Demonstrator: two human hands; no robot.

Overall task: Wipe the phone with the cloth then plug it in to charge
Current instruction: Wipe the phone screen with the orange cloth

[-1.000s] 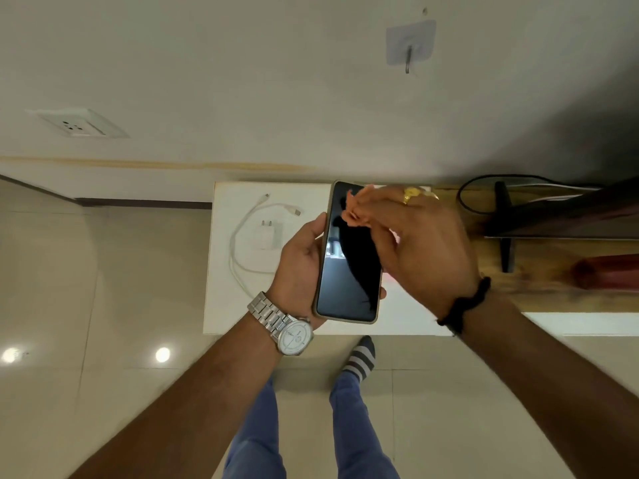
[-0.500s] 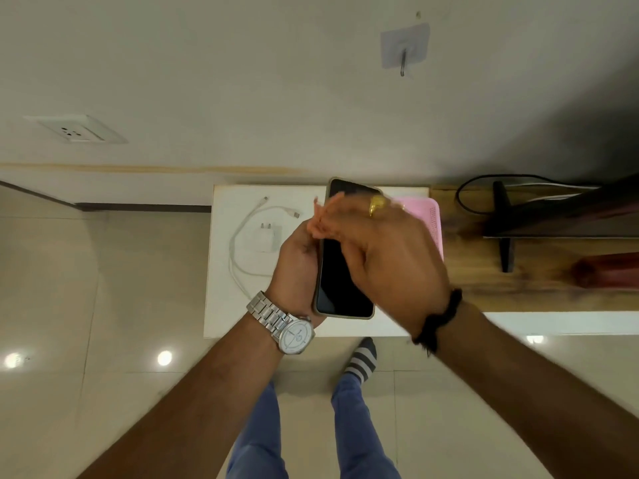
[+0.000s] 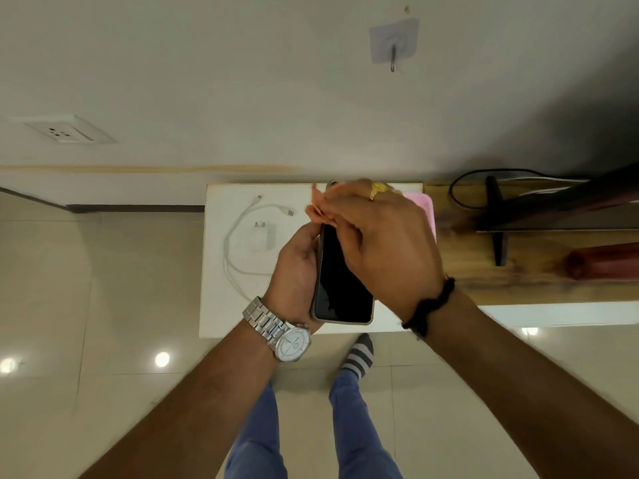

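Since half a second ago the right hand (image 3: pixel 383 243) has slid toward 12 o'clock along the phone (image 3: pixel 342 288), baring more dark screen. Fingers pinched on an orange cloth (image 3: pixel 316 210), blurred, it hides the phone's top. The left hand (image 3: pixel 297 271) is wrapped round the phone's left edge, above a white table (image 3: pixel 221 305) against the wall. At 10 o'clock lie the charger (image 3: pixel 263 234) and cable (image 3: pixel 231 243); a wall socket (image 3: pixel 65 133) sits farther out.

Glossy black-glass phone (image 3: pixel 342 281), steel watch (image 3: pixel 276 331), grained wood shelf (image 3: pixel 539 271).
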